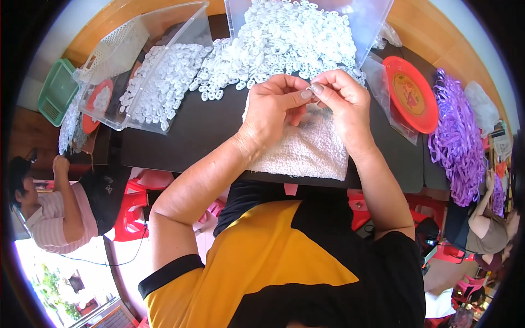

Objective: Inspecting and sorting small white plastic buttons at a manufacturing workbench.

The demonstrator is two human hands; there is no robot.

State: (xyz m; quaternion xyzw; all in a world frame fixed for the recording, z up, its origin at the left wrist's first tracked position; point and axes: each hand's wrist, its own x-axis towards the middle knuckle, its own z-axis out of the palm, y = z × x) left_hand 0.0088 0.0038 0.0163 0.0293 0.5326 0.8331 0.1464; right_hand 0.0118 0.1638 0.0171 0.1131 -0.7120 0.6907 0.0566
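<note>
Both hands meet above a white terry towel [306, 156] at the table's edge. My left hand [272, 106] is closed, thumb and forefinger pinched together at the tips. Against it, my right hand [347, 104] pinches at the same spot. Whatever sits between the fingertips is tiny and mostly covered, so I cannot name it. Some small greyish bits [317, 116] lie on the towel below the fingers, too blurred to tell. Just beyond my hands spreads a large heap of small white oval plastic pieces with holes [295, 44].
A clear plastic bin [164, 123] lies tipped at left, spilling similar pieces. Farther left is a green basket [57, 90]. On the right are a red round tray [429, 112] and a bundle of purple ribbons [456, 147]. Other people sit at both sides.
</note>
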